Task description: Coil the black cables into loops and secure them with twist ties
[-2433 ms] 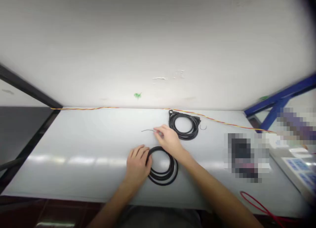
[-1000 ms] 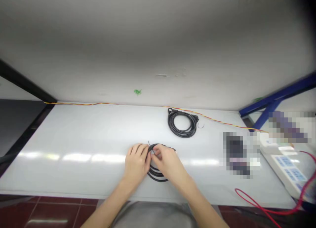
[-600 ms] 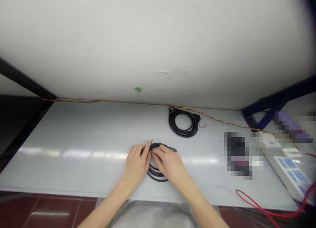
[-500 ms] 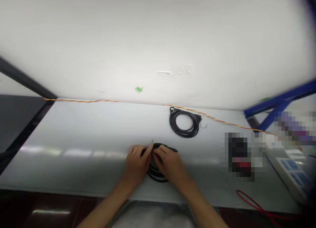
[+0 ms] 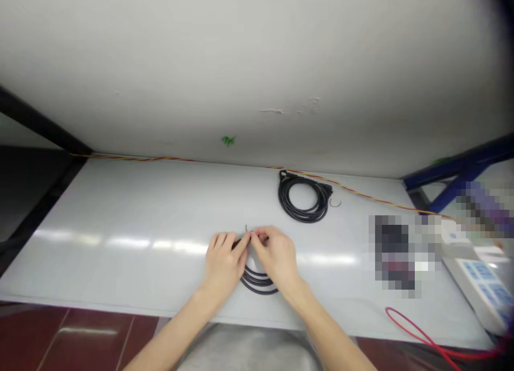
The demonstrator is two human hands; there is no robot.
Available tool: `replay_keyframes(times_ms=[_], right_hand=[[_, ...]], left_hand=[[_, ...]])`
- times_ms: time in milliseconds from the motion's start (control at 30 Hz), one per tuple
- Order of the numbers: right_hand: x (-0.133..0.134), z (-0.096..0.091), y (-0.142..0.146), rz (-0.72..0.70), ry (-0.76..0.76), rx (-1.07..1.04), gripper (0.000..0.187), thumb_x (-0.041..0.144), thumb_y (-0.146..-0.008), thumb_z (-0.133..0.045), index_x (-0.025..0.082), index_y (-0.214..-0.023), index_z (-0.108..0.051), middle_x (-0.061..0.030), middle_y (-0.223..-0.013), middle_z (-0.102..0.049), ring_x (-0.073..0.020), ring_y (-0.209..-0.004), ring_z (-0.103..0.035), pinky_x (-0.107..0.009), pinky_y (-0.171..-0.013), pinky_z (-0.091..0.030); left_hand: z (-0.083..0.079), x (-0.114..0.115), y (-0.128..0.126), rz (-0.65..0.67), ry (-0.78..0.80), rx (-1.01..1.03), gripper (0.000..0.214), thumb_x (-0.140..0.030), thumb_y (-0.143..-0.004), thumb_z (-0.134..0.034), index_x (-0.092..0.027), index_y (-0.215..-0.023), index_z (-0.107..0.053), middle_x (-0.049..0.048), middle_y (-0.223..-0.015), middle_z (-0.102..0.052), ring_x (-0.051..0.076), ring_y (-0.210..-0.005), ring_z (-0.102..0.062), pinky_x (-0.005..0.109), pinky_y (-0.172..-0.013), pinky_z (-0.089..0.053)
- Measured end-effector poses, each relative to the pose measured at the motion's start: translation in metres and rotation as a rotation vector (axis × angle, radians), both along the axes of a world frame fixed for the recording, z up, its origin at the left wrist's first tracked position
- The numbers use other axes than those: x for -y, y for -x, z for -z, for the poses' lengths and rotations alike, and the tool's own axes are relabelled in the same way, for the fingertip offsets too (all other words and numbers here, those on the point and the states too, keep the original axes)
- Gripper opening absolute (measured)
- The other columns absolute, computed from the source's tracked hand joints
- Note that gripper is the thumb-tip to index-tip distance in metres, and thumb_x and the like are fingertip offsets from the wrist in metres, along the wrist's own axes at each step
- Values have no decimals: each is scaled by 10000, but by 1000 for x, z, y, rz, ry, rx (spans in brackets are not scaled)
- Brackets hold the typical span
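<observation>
Left hand (image 5: 223, 265) and right hand (image 5: 275, 256) together, both gripping the top of a black cable coil (image 5: 257, 283) between them; its lower loops rest on the worktop (image 5: 120, 210), extending toward the person, below both hands.

Open bench (image 5: 120, 269) left of the left hand (image 5: 223, 266), room to pass. Under the hands, smaller coil (image 5: 257, 284). Past the right hand (image 5: 277, 256), big black coil (image 5: 320, 210) in the way; further right, blurred object (image 5: 391, 253), red wire (image 5: 417, 328).
</observation>
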State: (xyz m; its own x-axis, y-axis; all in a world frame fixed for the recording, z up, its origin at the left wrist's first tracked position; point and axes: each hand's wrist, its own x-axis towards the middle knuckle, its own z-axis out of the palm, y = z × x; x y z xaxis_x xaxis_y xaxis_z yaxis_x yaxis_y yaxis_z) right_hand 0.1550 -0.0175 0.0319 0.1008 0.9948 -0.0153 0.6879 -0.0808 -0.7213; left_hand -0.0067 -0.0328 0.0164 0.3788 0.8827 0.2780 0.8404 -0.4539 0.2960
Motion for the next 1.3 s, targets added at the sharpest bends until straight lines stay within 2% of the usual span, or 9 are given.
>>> replay_keyframes(times_ms=[167, 267, 400, 533, 733, 933, 1133, 1300], right_hand=[[2, 7, 2, 55, -71, -23, 213, 365, -972, -599, 207, -1012, -735, -45, -834, -747, -211, -715, -684, -333, -691, -520], [5, 15, 1, 15, -170, -19, 261, 373, -1015, -569, 197, -1088, -747, -55, -872, -751, -193, -703, -688, -319, -677, -544], [13, 25, 1, -39, -326, 11, 245, 280, -1052, -536, 229, -1053, -775, -67, -962, -748, -186, -826, -717, -314, -754, -584], [24, 24, -3, -93, -489, -6, 209, 185, -1040, -556, 219, -1143, -734, -74, -1053, -731, -185, -966, -714, -334, -870, -609], [41, 27, -13, -219, -463, 125, 339, 112, -1015, -536, 231, -1288, -699, -119, -1131, -697, -230, -1011, -666, -416, -884, -599], [39, 30, -11, -264, -398, 183, 455, 112, -1029, -486, 253, -1444, -608, -121, -1158, -694, -251, -1050, -646, -455, -916, -576], [37, 27, -10, -293, -342, 290, 474, 105, -1030, -469, 223, -1474, -583, -118, -1114, -669, -255, -1004, -596, -441, -893, -556], [38, 28, -9, -280, -327, 354, 471, 102, -1023, -476, 210, -1466, -594, -127, -1088, -626, -245, -948, -552, -426, -849, -545]], left_hand=[[5, -1, 1, -8, 14, 66, 318, -199, -1025, -565, -231, -1316, -689, 67, -901, -641, 231, -858, -574, 394, -790, -491], [7, -1, 1, -15, 24, 147, 293, -221, -1040, -558, -229, -1300, -691, 55, -880, -647, 213, -855, -586, 381, -805, -504], [5, -1, 0, -22, 14, 173, 268, -230, -1040, -567, -202, -1266, -709, 53, -841, -631, 217, -840, -567, 380, -782, -500], [3, 0, -1, -41, 25, 151, 293, -243, -1050, -545, -225, -1299, -698, 53, -836, -615, 219, -833, -550, 369, -749, -492], [5, 0, -1, -48, 28, 170, 281, -243, -1046, -556, -235, -1278, -715, 58, -842, -628, 224, -842, -552, 383, -763, -497], [5, -3, 0, -37, 41, 190, 292, -263, -1055, -542, -244, -1290, -713, 52, -843, -625, 216, -843, -556, 376, -766, -498], [2, -6, 4, 0, 119, 235, 302, -276, -1059, -521, -250, -1284, -722, 52, -840, -601, 222, -854, -535, 391, -780, -485], [-8, -13, 9, 32, 198, 267, 288, -296, -1062, -526, -247, -1263, -727, 47, -879, -625, 213, -882, -577, 397, -822, -508]])
